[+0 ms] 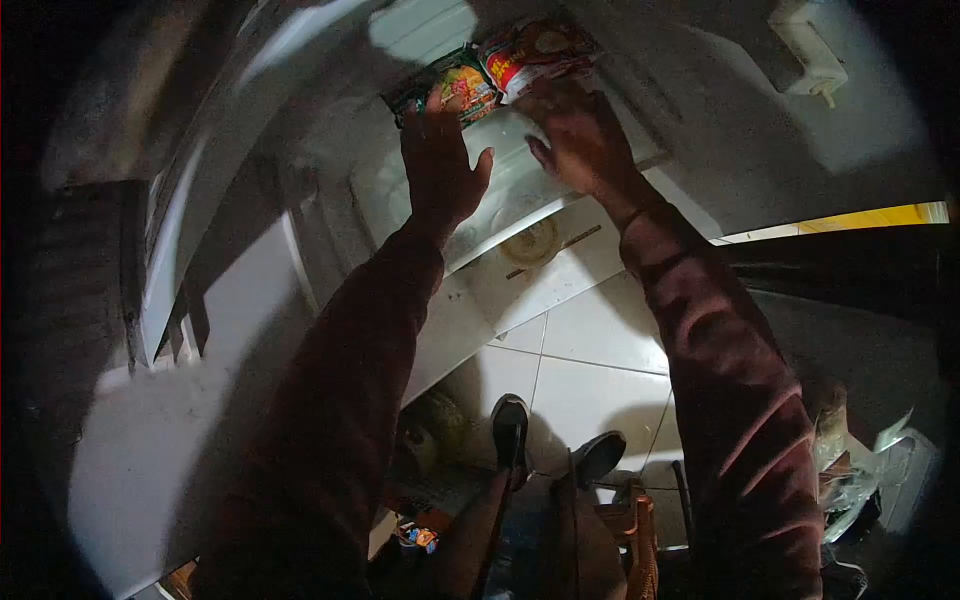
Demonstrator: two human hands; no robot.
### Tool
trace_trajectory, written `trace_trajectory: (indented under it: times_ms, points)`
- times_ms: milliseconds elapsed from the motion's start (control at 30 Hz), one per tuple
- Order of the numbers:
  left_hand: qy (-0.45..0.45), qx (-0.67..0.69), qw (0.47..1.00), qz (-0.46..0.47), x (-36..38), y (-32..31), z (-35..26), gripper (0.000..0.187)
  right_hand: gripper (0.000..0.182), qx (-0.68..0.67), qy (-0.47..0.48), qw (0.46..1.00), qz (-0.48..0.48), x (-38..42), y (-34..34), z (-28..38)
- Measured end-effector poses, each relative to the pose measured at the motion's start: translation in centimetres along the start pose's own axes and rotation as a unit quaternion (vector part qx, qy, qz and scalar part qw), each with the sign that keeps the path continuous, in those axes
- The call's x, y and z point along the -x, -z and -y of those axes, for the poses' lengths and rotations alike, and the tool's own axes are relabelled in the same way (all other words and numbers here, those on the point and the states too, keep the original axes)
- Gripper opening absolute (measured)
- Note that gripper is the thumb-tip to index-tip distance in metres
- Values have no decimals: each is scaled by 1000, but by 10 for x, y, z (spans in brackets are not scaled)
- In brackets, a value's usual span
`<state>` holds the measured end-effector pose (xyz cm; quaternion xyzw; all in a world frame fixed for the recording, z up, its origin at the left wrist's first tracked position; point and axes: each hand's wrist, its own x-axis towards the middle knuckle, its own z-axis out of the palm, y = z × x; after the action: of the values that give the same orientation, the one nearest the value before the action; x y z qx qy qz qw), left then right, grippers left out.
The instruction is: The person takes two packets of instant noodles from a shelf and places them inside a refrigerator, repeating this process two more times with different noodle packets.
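— Well, how should we handle these packets so they sit properly?

— We'd judge it best to keep both palms flat and slide them, not pinch them; the foil looks slippery and would likely crumple or skid off the white shelf (520,185) if we grab hard.

— What are our hands doing right now?

— Our left hand (440,165) is spread wide, fingers extended upward, with the fingertips resting against the green-and-yellow packet (462,88). It grips nothing that we can see. Our right hand (580,135) is also mostly open, fingers splayed and laid over the lower edge of the red packet (530,55); whether a finger curls under that edge, we cannot tell, since the light is poor.

— And where do the packets lie?

— Both lie at the far end of the white shelf, side by side and touching, the green-and-yellow one on the left of the red one. Each sits just beyond the fingertips of the hand nearest it.

— Anything else near the shelf?

— Below the shelf's near edge we see pale floor tiles (590,375) and our dark shoes (512,425). Well to the right of the shelf, up on the wall, is a white fitting (810,50).

— So the care point?

— Push evenly with both hands, we think, so neither packet tips over the other.
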<state>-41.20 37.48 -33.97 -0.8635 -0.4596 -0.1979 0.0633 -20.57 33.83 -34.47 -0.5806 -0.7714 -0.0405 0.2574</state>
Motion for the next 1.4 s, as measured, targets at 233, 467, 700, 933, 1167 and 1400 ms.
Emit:
trace_trajectory:
  times_ms: [233,467,700,933,1167,1400]
  points:
    - [-5,-42,998,55,2,9,2,93,71,-27,-59,995,79,14,2,-6]
    - [-44,-59,995,66,24,24,-15,90,63,-194,-76,974,94,75,35,12]
    - [-18,104,992,75,58,66,-86,88,61,-319,-174,930,51,129,123,48]
    - [-22,308,945,113,109,155,-169,83,54,-350,-249,902,-44,185,224,97]
    - [-66,401,877,257,156,279,-228,71,45,-445,-401,795,-93,256,323,176]
    - [-154,470,820,289,126,399,-262,59,43,-332,-369,863,-92,261,494,183]
